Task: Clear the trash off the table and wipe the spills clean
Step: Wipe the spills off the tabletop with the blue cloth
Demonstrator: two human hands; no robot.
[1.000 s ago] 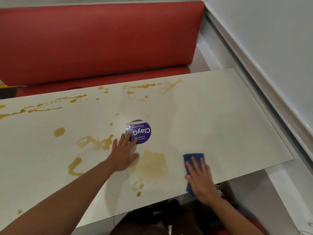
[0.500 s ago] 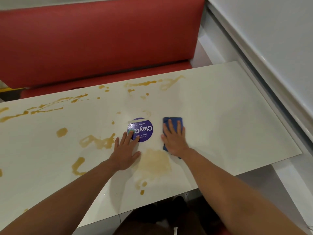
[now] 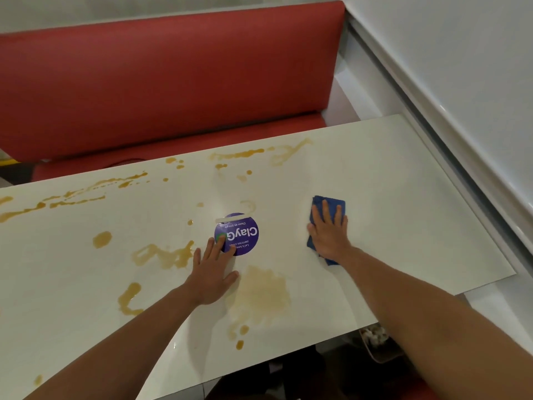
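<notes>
Left hand (image 3: 212, 277) lies flat, fingers straight, on the table (image 3: 403, 226) just beside the smeared brown spill (image 3: 259, 293), likely as a brace, while farther out the right hand (image 3: 328, 235) presses flat on the blue cloth (image 3: 331, 209) to wipe.

A red bench (image 3: 173, 82) stands behind the table.

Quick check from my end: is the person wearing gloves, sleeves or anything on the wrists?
No. Both forearms are bare right up to the frame edge, with no sleeves in view. The left hand and right hand are bare too: no gloves, rings, watch or wristband visible.
</notes>
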